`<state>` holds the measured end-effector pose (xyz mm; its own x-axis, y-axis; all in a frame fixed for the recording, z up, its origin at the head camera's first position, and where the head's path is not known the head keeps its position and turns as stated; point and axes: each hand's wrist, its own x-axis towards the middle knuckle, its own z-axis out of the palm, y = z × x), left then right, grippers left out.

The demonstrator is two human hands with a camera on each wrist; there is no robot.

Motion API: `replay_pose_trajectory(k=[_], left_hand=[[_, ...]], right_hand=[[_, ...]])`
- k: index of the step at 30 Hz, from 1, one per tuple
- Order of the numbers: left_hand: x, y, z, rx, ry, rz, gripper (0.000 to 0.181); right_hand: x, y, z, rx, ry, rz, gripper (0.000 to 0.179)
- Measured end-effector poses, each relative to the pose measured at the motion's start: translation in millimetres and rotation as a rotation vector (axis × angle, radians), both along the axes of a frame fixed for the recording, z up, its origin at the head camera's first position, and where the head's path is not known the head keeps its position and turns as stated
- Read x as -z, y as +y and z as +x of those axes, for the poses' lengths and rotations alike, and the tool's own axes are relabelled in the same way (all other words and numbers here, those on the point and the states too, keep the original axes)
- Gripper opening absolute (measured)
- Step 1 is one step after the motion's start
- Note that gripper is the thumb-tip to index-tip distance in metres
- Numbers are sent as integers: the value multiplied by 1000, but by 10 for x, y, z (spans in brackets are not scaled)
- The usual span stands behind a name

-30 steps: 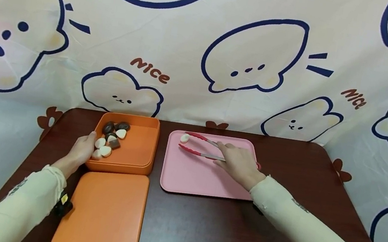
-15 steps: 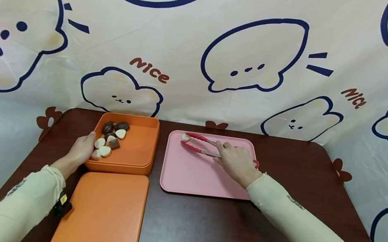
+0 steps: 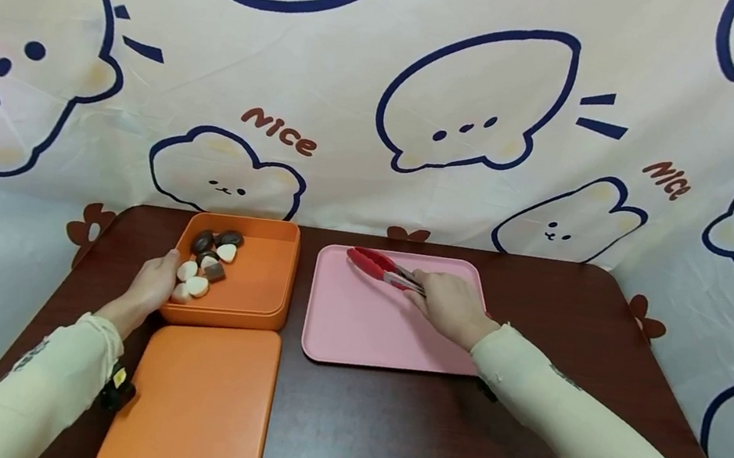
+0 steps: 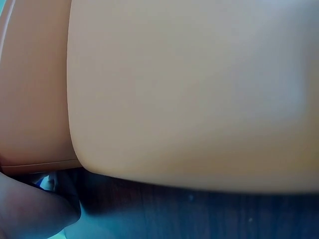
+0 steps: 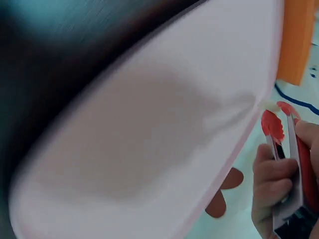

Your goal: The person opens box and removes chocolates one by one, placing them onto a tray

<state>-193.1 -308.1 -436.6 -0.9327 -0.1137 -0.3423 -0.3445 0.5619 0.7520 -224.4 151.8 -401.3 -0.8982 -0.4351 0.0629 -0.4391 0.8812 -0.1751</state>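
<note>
My right hand (image 3: 454, 305) grips silver tongs with red tips (image 3: 372, 263) over the far left part of a pink tray (image 3: 373, 333). The tong tips are nearly together; in the right wrist view a small pale piece (image 5: 271, 106) shows between them, hidden in the head view. My left hand (image 3: 152, 284) holds the left wall of an orange box (image 3: 264, 273). Several white pieces (image 3: 196, 286) and dark brown pieces (image 3: 203, 241), chocolate-like in look, lie along the box's left side. The left wrist view shows only part of that hand (image 4: 35, 209) beside the box.
A flat orange lid (image 3: 195, 401) lies directly in front of the box. Box, lid and tray rest on a dark brown table (image 3: 365, 434). A patterned white cloth (image 3: 342, 202) rises behind the table and at both sides.
The tongs' arms have come together around the white piece on the tray, and their tips now point slightly up-left. My left hand stays at the box.
</note>
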Motion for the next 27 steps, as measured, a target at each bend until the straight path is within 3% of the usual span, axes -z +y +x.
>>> replay_pose_trajectory(k=[5,10,16,18,22,27], left_hand=[[-15,-20,-17,2,-12,-6,80],[-9,10,-17,-8,-3,-13,67],[-24,28,-22,0,-6,-11,73],[-22,38,-37,-4,5,-16,62],[-29,33,-31,3,-10,-7,79],[8,26,-6,5,-3,5,79]], right_hand=[[-18,-1,-10,19,-267,-300,24],[13,33,-14,42,-397,-399,26],[9,78,-1,102,-375,-356,29],[1,80,3,116,-354,-326,28],[5,73,15,154,-355,-294,27],[27,72,41,169,-365,-299,26]])
